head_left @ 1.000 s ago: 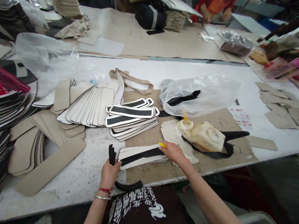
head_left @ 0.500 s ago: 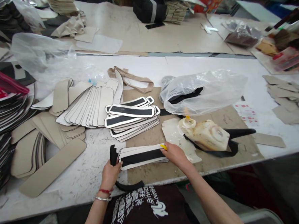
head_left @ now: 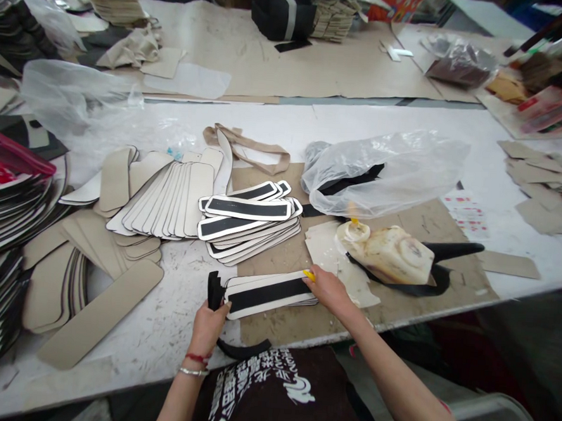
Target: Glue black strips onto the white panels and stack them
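In the head view my left hand is closed around black strips, with its thumb at the left end of a pale panel. A longer black strip hangs in a curve below that hand. The pale panel has a black band lying along its middle and rests on a small stack of similar panels. My right hand is closed at the panel's right end, and a small yellow tool sticks out from its fingers. The tool's full shape is hidden.
Behind lies a pile of finished-looking panels with black centres. A stained plastic glue container stands to the right, near a clear plastic bag. Fanned pale panels and a long beige piece lie left.
Both hands keep nearly the same places at the panel's ends. The whole view has shifted slightly; no clear movement of the pieces shows.
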Tool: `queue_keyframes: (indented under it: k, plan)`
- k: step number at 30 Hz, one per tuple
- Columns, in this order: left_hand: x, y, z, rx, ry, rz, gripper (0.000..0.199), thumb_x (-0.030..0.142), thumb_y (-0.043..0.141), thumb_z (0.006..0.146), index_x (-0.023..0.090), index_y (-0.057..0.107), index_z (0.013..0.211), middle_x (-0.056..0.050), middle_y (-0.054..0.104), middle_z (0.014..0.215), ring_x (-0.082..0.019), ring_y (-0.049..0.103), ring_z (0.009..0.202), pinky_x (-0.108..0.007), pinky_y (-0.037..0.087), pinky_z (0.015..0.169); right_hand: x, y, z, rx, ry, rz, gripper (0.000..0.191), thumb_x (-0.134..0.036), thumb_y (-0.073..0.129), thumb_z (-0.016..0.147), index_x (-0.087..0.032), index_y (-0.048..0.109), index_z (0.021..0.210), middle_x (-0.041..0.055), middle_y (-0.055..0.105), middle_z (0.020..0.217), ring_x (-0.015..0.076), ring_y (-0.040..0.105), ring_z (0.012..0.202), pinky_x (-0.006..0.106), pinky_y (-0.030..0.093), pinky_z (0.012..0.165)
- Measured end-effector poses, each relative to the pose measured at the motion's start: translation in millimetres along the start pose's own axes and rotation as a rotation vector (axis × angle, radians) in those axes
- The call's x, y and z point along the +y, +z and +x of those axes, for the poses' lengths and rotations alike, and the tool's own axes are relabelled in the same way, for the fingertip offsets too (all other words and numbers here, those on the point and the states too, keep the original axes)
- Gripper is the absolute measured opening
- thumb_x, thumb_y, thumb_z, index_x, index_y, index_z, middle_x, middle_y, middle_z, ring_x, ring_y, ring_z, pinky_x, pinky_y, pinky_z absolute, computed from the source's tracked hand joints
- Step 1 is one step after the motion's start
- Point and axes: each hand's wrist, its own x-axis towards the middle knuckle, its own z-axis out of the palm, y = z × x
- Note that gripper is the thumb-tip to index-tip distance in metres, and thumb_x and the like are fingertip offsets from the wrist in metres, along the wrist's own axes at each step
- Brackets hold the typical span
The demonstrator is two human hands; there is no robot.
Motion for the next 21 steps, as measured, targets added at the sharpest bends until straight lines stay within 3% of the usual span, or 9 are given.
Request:
queue_keyframes:
  k: [21]
  plan:
    - [-2, -0.3, 3, 0.001, 0.007, 0.062, 0.026, 0.035, 0.059, 0.058, 0.013, 0.061, 0.069, -0.002, 0.056, 0.046, -0.016, 0.052, 0.047, -0.025, 0.037, 0.044, 3, 11, 9, 0.034, 0.011, 0.062, 0.027, -0.038, 0.044, 0.081, -0.017, 0.052, 0.096, 0.0102, 0.063, 0.088, 0.0213, 0.058, 0.086, 0.024, 0.035, 0.065]
